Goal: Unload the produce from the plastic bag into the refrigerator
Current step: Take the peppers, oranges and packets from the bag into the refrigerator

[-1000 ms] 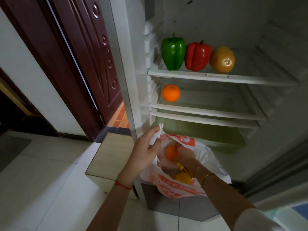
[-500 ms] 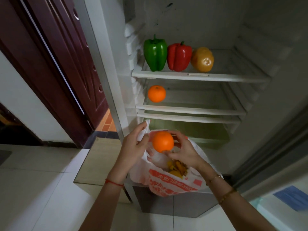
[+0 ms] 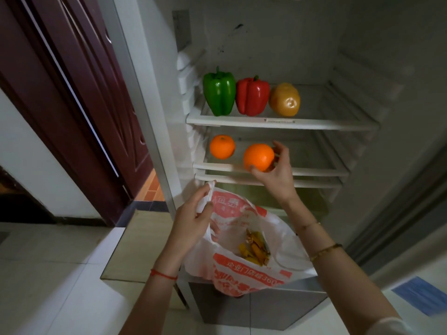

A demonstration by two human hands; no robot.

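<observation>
My right hand (image 3: 278, 172) grips an orange (image 3: 258, 157) at the front edge of the fridge's middle shelf (image 3: 314, 171). Another orange (image 3: 222, 146) lies on that shelf at the left. My left hand (image 3: 191, 220) pinches the rim of the white and red plastic bag (image 3: 244, 272), which hangs open below the shelves. Yellow and orange items (image 3: 254, 250) lie inside the bag. On the top shelf (image 3: 326, 124) stand a green pepper (image 3: 219, 94), a red pepper (image 3: 252, 96) and a yellow-brown fruit (image 3: 285, 100).
The fridge's right side of both shelves is bare. A dark red door (image 3: 79, 93) stands at the left of the fridge frame (image 3: 145, 97). A low wooden panel (image 3: 135, 245) sits on the tiled floor by the fridge's left corner. The fridge door (image 3: 399, 209) is open at right.
My right hand lifted the orange out of the bag and carried it up to the middle shelf. My left hand kept hold of the bag's rim.
</observation>
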